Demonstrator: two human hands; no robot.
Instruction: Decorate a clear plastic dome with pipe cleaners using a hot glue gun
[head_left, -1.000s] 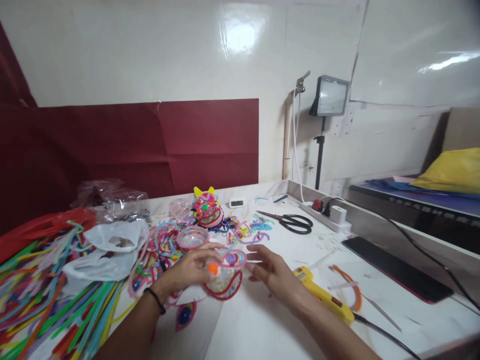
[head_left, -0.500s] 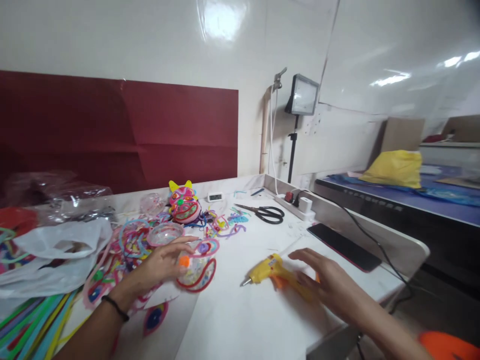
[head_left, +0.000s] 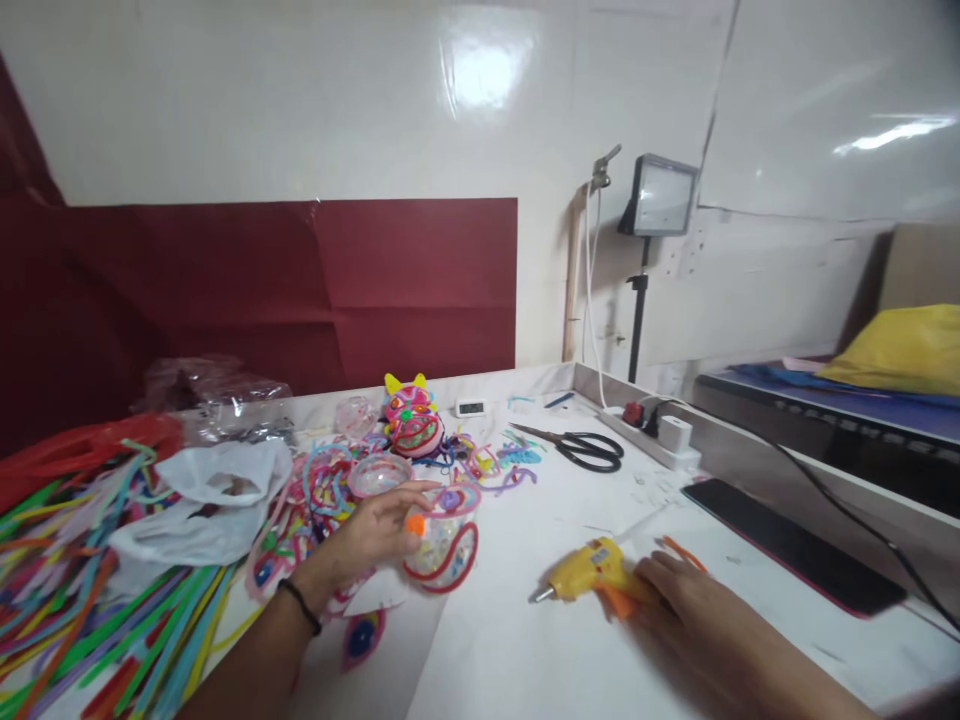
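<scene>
No legible text, small digital clock (head_left: pixel 472 407) display too blurred to read

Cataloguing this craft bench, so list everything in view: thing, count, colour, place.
glue gun: one, yellow with orange trigger, on the table's front right, under the right hand.
clear dome piece: one, clear with red and pink trim, table centre, in the left hand.
finished mask: one, pink with yellow ears, table rear.
pipe cleaners: many, mixed colours, table left.
plastic bag: one, white, on the pipe cleaners.
scissors: one pair, black, rear right.
power strip: one, white, right edge.
phone: one, black, right.
lamp: one, black, on a stand behind.
left hand: grips the dome piece.
right hand: lies on the glue gun's handle.
</scene>
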